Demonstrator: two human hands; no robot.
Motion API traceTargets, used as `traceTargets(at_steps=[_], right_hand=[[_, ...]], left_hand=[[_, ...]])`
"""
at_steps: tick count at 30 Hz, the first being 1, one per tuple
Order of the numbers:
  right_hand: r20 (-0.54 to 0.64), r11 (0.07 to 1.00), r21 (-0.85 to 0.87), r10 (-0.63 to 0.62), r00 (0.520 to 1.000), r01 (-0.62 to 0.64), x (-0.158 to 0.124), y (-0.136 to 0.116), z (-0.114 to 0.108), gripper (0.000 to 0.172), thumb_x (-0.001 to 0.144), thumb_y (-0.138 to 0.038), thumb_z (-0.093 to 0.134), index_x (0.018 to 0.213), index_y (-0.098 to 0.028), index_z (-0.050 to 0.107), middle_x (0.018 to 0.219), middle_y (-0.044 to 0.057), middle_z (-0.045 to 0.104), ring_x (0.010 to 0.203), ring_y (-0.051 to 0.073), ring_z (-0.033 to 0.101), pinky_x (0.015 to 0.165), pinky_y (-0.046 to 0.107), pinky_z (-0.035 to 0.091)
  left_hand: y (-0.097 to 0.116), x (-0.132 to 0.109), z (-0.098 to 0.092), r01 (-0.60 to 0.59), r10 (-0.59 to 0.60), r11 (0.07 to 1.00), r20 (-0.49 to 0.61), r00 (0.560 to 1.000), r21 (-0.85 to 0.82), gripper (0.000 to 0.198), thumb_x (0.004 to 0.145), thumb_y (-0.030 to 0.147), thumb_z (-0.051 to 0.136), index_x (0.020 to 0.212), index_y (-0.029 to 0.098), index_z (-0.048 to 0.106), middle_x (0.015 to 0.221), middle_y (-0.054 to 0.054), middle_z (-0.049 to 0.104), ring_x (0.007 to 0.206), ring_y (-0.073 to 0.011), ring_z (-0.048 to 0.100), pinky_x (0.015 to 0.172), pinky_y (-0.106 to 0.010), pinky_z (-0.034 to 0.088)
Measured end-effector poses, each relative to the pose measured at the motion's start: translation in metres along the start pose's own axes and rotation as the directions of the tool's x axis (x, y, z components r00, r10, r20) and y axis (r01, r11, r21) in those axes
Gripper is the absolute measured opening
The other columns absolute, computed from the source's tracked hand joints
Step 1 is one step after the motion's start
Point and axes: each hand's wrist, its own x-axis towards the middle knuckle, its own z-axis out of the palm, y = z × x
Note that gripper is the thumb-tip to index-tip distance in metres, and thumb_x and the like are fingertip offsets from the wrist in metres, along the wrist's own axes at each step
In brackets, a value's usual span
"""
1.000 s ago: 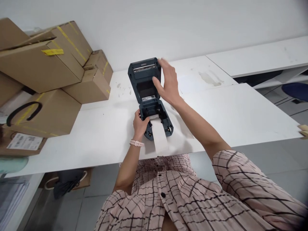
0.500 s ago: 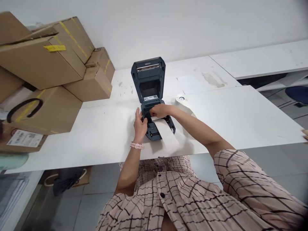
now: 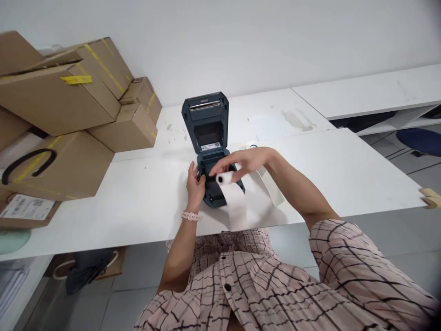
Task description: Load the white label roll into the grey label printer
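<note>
A dark label printer stands on the table with its lid raised, showing the bay inside. My left hand grips the printer's left edge, thumb on the inner side and fingers outside. Above the bay, my right hand holds a small white paper roll between thumb and fingers. The roll's dark hollow core faces left, and a loose paper strip hangs from it toward the table's front edge. Behind my right wrist lies another pale roll, partly hidden, with a backing strip curling forward on the right.
Cardboard boxes with yellow tape are stacked on the left of the white table. A sheet of paper lies behind the printer to the right. A blue stool stands beyond the table's right end.
My right hand has lifted the paper roll up out of the printer's bay, its strip coming along. My left hand stays on the printer's side. The view has shifted slightly.
</note>
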Motion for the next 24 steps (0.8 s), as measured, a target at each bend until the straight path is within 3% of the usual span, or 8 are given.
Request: traceTargets(at_steps=[4, 7, 9, 11, 13, 15, 20, 24], right_hand=[[-0.163, 0.914, 0.075, -0.383, 0.909, 0.399, -0.114, -0.03, 0.023, 0.047, 0.096, -0.028, 0.069, 0.136, -0.05, 0.064, 0.118, -0.002, 0.078, 0.097, 0.016, 0.076, 0.09, 0.033, 0.061], [-0.501, 0.823, 0.044, -0.473, 0.725, 0.567, -0.207, -0.031, 0.056, 0.023, 0.097, -0.04, 0.064, 0.085, -0.057, 0.073, 0.081, -0.004, 0.077, 0.062, 0.012, 0.072, 0.064, 0.029, 0.062], [-0.764, 0.9, -0.01, -0.289, 0.577, 0.437, -0.25, -0.026, 0.074, 0.019, 0.09, -0.047, 0.071, 0.073, -0.054, 0.07, 0.068, 0.0, 0.07, 0.06, 0.015, 0.07, 0.062, 0.034, 0.06], [-0.865, 0.987, 0.079, -0.002, 0.502, 0.141, -0.269, -0.016, 0.083, 0.01, 0.083, -0.045, 0.081, 0.084, -0.051, 0.073, 0.078, 0.005, 0.072, 0.077, 0.021, 0.074, 0.073, 0.042, 0.06], [-0.821, 0.964, 0.226, 0.264, 0.507, -0.137, -0.268, 0.002, 0.082, 0.025, 0.079, -0.04, 0.087, 0.101, -0.044, 0.075, 0.098, 0.008, 0.075, 0.101, 0.028, 0.074, 0.088, 0.05, 0.057], [-0.73, 0.899, 0.345, 0.438, 0.524, -0.27, -0.253, 0.029, 0.076, 0.032, 0.079, -0.038, 0.087, 0.107, -0.035, 0.073, 0.112, 0.008, 0.074, 0.117, 0.031, 0.069, 0.1, 0.052, 0.052], [-0.614, 0.811, 0.519, 0.574, 0.541, -0.271, -0.206, 0.102, 0.071, 0.039, 0.072, -0.04, 0.088, 0.101, -0.025, 0.068, 0.114, 0.008, 0.074, 0.118, 0.029, 0.065, 0.105, 0.05, 0.049], [-0.555, 0.81, 0.522, 0.56, 0.615, -0.267, -0.198, 0.123, 0.07, 0.044, 0.071, -0.038, 0.085, 0.111, -0.025, 0.071, 0.131, 0.01, 0.07, 0.123, 0.029, 0.062, 0.107, 0.05, 0.049]], left_hand=[[0.005, -0.002, 0.0, 0.047, -0.046, 0.999, -0.03, 0.998, 0.028, 0.075, 0.093, 0.032, 0.066, 0.161, 0.024, 0.033, 0.162, -0.017, 0.049, 0.151, -0.0287, 0.046, 0.124, -0.048, 0.038], [0.009, -0.004, 0.001, 0.057, -0.055, 0.997, -0.04, 0.998, 0.048, 0.074, 0.094, 0.032, 0.065, 0.16, 0.024, 0.035, 0.164, -0.016, 0.045, 0.154, -0.0286, 0.041, 0.126, -0.048, 0.034], [0.012, -0.005, 0.001, 0.063, -0.061, 0.996, -0.04, 0.997, 0.056, 0.073, 0.094, 0.032, 0.064, 0.16, 0.025, 0.036, 0.167, -0.014, 0.042, 0.156, -0.0287, 0.039, 0.127, -0.049, 0.034], [0.015, -0.006, 0.002, 0.06, -0.057, 0.996, -0.042, 0.997, 0.066, 0.071, 0.094, 0.032, 0.064, 0.16, 0.026, 0.037, 0.168, -0.013, 0.04, 0.157, -0.029, 0.036, 0.127, -0.049, 0.034], [0.016, -0.006, 0.002, 0.054, -0.05, 0.996, -0.046, 0.998, 0.075, 0.071, 0.094, 0.033, 0.064, 0.159, 0.026, 0.038, 0.168, -0.014, 0.041, 0.158, -0.0296, 0.035, 0.127, -0.049, 0.033], [0.016, -0.006, 0.001, 0.057, -0.054, 0.995, -0.045, 0.998, 0.078, 0.073, 0.094, 0.034, 0.064, 0.161, 0.024, 0.036, 0.166, -0.016, 0.042, 0.157, -0.0298, 0.037, 0.126, -0.049, 0.034], [0.01, -0.002, -0.005, 0.037, -0.039, 0.994, 0.019, 0.999, 0.104, 0.079, 0.096, 0.039, 0.063, 0.165, 0.027, 0.028, 0.162, -0.016, 0.049, 0.152, -0.0287, 0.045, 0.124, -0.049, 0.037], [0.005, -0.001, -0.006, 0.001, -0.005, 0.994, 0.037, 0.999, 0.108, 0.078, 0.097, 0.041, 0.062, 0.165, 0.029, 0.027, 0.161, -0.014, 0.051, 0.15, -0.0268, 0.047, 0.125, -0.049, 0.036]])
